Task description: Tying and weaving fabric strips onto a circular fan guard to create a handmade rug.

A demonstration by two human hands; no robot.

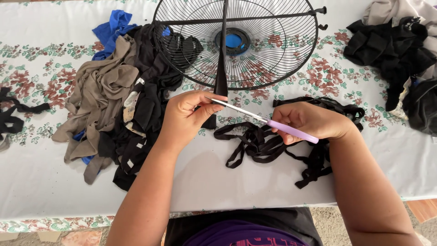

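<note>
I see the left hand [184, 116] with its grip pinched shut on a black fabric strip [221, 59], drawn taut up across the black fan guard [236, 43], which I judge steadies it for cutting. The right hand [309, 120] has its grip closed round the purple-handled scissors [266, 120], blade tips meeting the strip at the left fingers. Cut black strips [259, 143] lie on the table [218, 182] beneath the right hand. A heap of black, tan and blue cloth [123, 100] lies just left.
</note>
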